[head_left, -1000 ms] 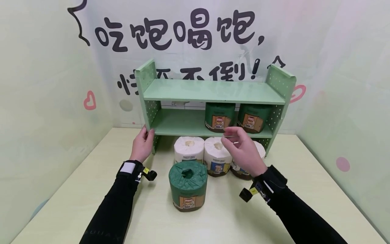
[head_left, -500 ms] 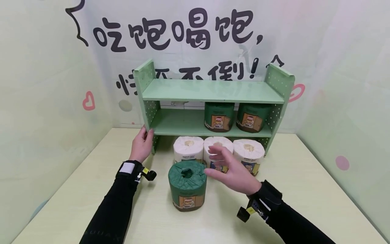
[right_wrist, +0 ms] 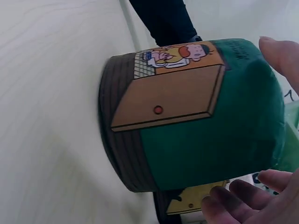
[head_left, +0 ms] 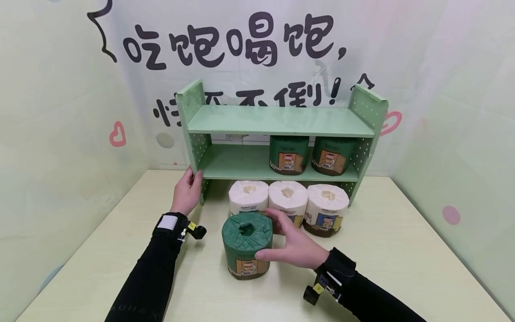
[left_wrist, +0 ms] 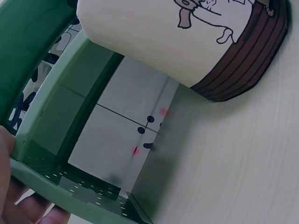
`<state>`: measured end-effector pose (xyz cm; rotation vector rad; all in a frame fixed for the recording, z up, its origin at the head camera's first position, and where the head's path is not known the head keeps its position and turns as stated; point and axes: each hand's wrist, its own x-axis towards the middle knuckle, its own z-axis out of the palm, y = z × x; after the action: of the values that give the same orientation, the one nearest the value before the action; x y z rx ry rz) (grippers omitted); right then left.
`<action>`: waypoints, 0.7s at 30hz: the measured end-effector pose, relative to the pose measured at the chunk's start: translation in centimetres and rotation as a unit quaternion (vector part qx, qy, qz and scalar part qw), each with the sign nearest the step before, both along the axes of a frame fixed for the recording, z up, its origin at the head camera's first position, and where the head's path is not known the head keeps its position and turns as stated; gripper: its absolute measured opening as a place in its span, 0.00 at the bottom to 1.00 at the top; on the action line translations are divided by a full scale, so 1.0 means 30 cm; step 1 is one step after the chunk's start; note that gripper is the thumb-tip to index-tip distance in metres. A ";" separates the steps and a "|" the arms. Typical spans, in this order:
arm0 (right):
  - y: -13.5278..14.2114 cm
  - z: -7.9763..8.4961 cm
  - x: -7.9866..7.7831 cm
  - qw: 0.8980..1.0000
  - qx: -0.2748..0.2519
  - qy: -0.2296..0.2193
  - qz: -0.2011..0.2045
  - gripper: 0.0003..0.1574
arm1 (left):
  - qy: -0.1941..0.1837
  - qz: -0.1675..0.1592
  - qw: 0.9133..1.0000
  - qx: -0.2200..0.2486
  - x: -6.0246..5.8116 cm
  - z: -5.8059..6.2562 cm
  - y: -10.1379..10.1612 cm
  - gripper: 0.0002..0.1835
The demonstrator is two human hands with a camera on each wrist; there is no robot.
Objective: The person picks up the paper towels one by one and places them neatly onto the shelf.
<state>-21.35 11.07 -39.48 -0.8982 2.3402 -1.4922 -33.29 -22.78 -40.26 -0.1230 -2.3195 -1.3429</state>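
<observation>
My left hand (head_left: 187, 192) grips the left side panel of a light green shelf rack (head_left: 281, 120). In the left wrist view its fingers (left_wrist: 32, 208) lie behind the panel edge. A green-wrapped toilet paper roll (head_left: 246, 239) stands upright on the table in front. My right hand (head_left: 295, 243) is at that roll's right side, thumb in front and fingers spread behind. In the right wrist view a gap shows between the fingers (right_wrist: 229, 200) and the green roll (right_wrist: 205, 154); whether the thumb touches it I cannot tell.
Three white toilet paper rolls (head_left: 287, 197) stand in a row under the rack's front edge. Two green rolls (head_left: 289, 155) sit on the middle shelf, towards its right end. Behind the rack hangs a printed cloth (head_left: 237, 44).
My right hand has moved from in front of the shelf down and left to the green roll, its fingers spreading apart. The left hand stays on the rack.
</observation>
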 end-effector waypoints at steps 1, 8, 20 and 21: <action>-0.004 -0.007 -0.003 1.000 -0.003 -0.003 0.003 0.62 | 0.000 0.000 1.000 -0.001 -0.001 -0.001 0.001 0.25; -0.030 -0.047 -0.023 1.000 -0.008 0.004 0.018 0.65 | -0.001 -0.001 1.000 -0.008 0.001 0.003 0.000 0.25; -0.056 -0.049 -0.015 0.999 -0.019 -0.024 0.025 0.73 | -0.005 -0.003 1.000 -0.006 -0.002 0.005 0.001 0.25; -0.056 -0.062 -0.021 0.999 -0.020 -0.022 0.022 0.73 | -0.006 -0.003 1.000 -0.005 -0.001 0.005 0.002 0.25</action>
<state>-21.99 9.39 -41.33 -0.9122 2.2532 -1.5291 -33.32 -22.71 -40.10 -0.1263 -2.3372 -1.3380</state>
